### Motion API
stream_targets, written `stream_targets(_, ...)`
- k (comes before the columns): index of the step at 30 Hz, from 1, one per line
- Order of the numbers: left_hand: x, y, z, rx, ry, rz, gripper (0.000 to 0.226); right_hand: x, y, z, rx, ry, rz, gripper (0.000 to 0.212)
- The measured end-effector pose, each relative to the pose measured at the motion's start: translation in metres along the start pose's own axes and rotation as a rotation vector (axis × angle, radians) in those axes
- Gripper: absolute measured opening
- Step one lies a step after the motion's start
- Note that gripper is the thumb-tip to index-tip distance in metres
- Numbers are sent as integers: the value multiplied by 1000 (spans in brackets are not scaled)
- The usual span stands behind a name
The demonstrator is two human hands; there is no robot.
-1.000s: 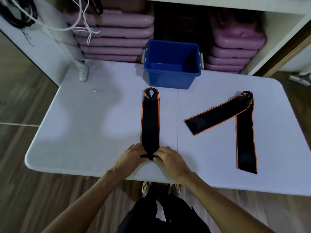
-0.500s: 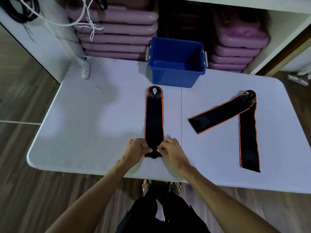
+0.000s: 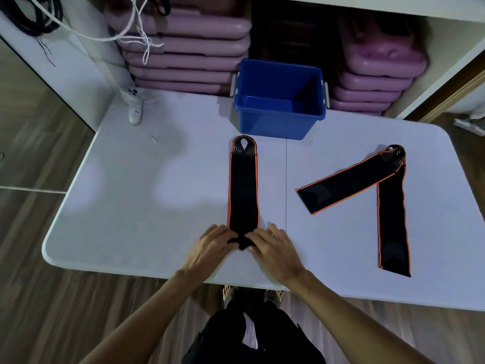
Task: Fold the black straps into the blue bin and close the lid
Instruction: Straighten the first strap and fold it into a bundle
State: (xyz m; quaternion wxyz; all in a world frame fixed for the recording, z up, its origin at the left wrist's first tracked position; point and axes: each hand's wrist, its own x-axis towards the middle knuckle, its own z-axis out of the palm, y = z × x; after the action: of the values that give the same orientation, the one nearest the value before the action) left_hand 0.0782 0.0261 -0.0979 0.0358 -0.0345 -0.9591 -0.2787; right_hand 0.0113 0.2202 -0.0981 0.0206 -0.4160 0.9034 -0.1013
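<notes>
A black strap with orange edges (image 3: 243,187) lies straight on the white table (image 3: 147,195), its looped end pointing at the blue bin (image 3: 278,119). My left hand (image 3: 212,245) and my right hand (image 3: 273,248) pinch its near end, which is rolled over a little. The bin stands open at the table's far edge; no lid is in view. A second black strap (image 3: 391,200) lies folded in a V on the right part of the table.
Stacks of pink lidded cases (image 3: 183,48) fill the shelf behind the bin. A white remote-like device (image 3: 135,103) and a small screw (image 3: 154,139) lie at the table's far left. White cords (image 3: 139,30) hang above them.
Both hands have rolled the strap's near end a short way toward the bin. The second strap and the bin have not moved on the table.
</notes>
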Motion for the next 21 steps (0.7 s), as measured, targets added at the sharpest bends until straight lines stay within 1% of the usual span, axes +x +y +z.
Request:
stream_targets(3,-5,-10,0,121,-78,95,41,3,3,-2,17,-31,-5,27)
stream_targets(5,2,-11,-3,169,-90,123,35,6,5,-3,35,-59,-3,26)
stream_targets(7,12,-10,-8,168,-106,117,29,11,9,-6,62,-76,1,26)
stream_targets(10,26,-9,-17,140,-171,120,37,20,15,-12,111,-80,25,33)
stream_targets(12,37,-11,-21,150,-187,117,40,25,17,-15,140,-71,51,38)
stream_targets(15,51,-13,-23,188,-238,87,40,32,17,-18,194,-71,129,32)
stream_targets(16,55,-13,-24,204,-263,80,38,34,18,-18,201,-83,132,32)
stream_targets(18,60,-14,-25,239,-274,88,36,35,21,-19,212,-134,98,39)
stream_targets(21,64,-14,-25,309,-296,94,50,36,25,-18,181,-141,51,41)
